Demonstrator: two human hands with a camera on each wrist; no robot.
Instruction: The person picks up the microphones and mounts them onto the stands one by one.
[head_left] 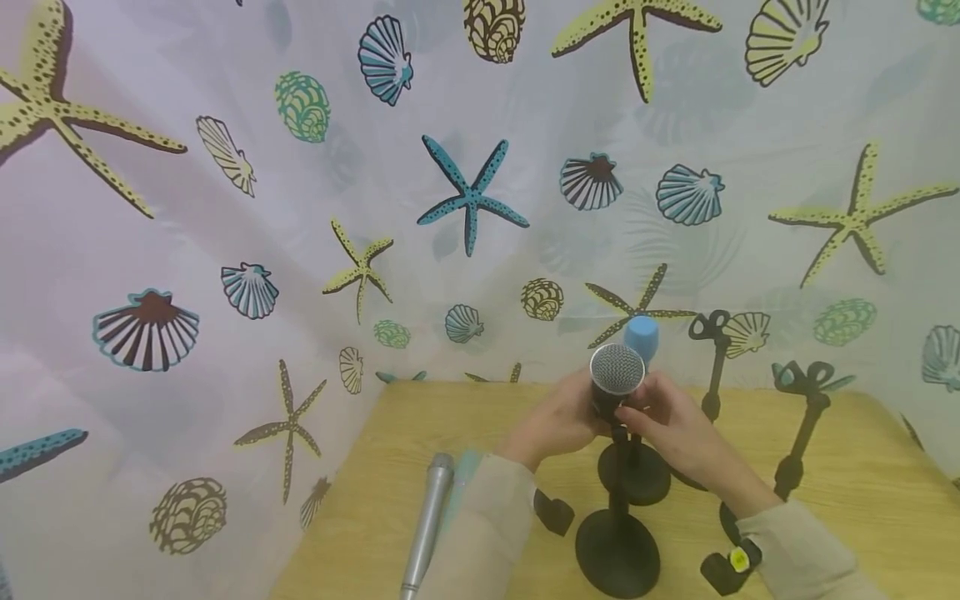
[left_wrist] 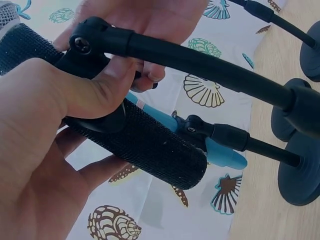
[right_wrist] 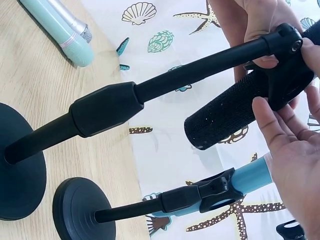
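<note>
Lying at left, the silver microphone (head_left: 430, 521) rests on the tabletop (head_left: 360, 508). Next, the left hand (head_left: 558, 421) curls around the black microphone (head_left: 617, 369), seemingly steadying it in the front stand's (head_left: 618, 496) clip (right_wrist: 280, 82). Behind, another stand (head_left: 645, 483) props the blue microphone (head_left: 642, 335). Rightmost, the right hand (head_left: 678, 425) pinches the clip, likely bracing it.

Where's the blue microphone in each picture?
Head: blue microphone right of centre, peeking out behind the black microphone.
Left wrist: blue microphone right of centre, partly behind the black one.
Right wrist: blue microphone lower right, below the black one.
Shared landmark: the black microphone.
</note>
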